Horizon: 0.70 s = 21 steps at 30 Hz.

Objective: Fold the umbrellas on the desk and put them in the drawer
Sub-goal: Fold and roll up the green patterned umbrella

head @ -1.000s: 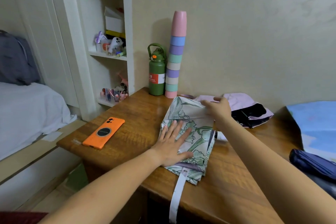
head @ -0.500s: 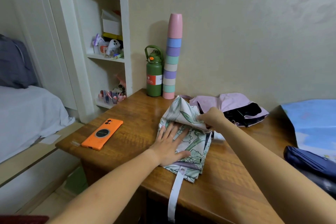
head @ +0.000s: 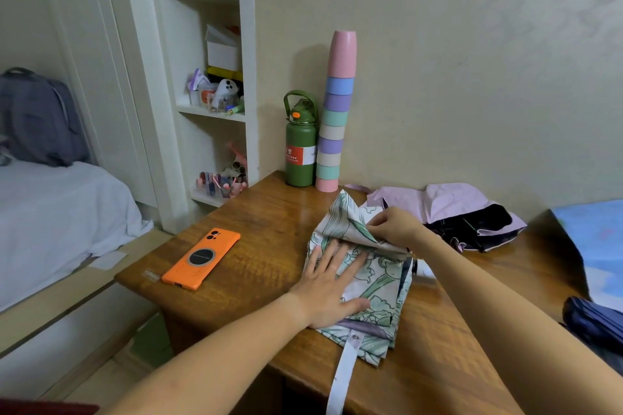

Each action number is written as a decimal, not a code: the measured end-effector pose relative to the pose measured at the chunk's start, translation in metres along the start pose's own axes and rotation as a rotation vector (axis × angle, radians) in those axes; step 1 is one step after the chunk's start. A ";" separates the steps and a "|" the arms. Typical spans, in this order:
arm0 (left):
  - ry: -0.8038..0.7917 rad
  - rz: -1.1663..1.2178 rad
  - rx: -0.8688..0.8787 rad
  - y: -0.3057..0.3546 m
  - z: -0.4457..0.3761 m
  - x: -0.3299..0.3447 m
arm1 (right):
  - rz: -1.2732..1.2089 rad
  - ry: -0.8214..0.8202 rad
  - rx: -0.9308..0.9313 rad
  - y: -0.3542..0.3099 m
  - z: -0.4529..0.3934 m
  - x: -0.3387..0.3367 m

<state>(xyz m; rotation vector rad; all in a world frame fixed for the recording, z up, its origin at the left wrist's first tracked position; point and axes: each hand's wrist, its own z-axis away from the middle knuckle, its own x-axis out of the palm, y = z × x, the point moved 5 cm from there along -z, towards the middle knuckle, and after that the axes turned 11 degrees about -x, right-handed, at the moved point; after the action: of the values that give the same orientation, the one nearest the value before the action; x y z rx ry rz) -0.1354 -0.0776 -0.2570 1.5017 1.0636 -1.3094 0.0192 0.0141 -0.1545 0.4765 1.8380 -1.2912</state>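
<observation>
Wooden desk (head: 269,229) is sitting against a beige wall, floral umbrella (head: 371,283) lying mid-desk. You're pressing your left hand (head: 332,290) flat on its canopy, fingers straight and spread. Your right hand (head: 397,225) is pinching a fabric fold and lifting it. Pink umbrella (head: 448,202) behind, navy umbrella (head: 593,317) at right edge, orange phone (head: 201,258) left.

I get soft, even, fairly dim indoor light with a yellowish cast. A pale sheen lies on the bench (head: 269,222) top near the far edge. The green bottle (head: 300,145) throws a faint shadow on the wall behind it. The wide lens bows the shelf (head: 247,77) frame, and detail looks slightly smeared.
</observation>
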 end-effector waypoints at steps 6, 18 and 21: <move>0.046 -0.001 0.018 0.001 0.001 -0.001 | 0.316 0.398 -0.028 -0.007 -0.008 -0.024; 0.221 -0.001 0.019 0.006 0.009 -0.016 | 0.334 0.451 -0.398 -0.043 0.024 -0.049; 0.319 -0.043 -0.002 0.007 0.013 -0.023 | 0.186 0.279 -0.434 -0.047 0.047 -0.044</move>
<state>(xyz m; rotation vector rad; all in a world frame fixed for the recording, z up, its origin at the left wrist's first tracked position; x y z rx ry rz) -0.1343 -0.0934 -0.2352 1.7333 1.3026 -1.1192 0.0313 -0.0410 -0.0985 0.5915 2.1732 -0.6975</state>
